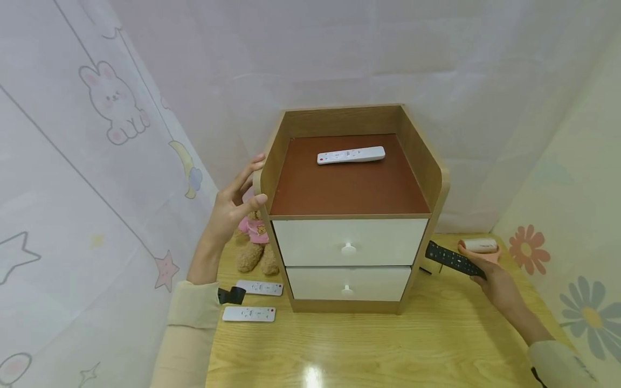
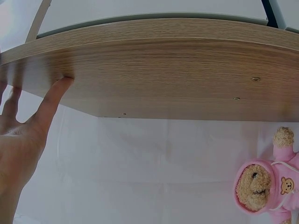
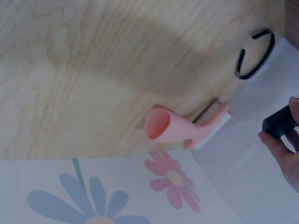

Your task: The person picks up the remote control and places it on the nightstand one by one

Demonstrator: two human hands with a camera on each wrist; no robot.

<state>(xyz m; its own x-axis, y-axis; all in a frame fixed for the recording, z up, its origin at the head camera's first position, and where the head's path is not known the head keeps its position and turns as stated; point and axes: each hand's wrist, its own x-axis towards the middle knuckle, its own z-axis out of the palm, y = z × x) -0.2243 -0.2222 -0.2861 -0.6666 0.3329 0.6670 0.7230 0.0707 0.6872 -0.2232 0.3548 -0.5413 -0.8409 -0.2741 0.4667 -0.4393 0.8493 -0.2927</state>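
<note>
At four o'clock from the cabinet [image 1: 346,242], off the tabletop [image 1: 461,334], is a black remote [image 1: 451,258]; it should handle as light, stiff and slightly slippery, best pinched across its narrow sides. The right hand [image 1: 498,283] has its grip clamped on one end, the free end toward ten o'clock, the forearm [image 1: 521,320] toward five. At nine o'clock, the left hand [image 1: 237,202] rests against the cabinet's side, fingers spread apart.
</note>
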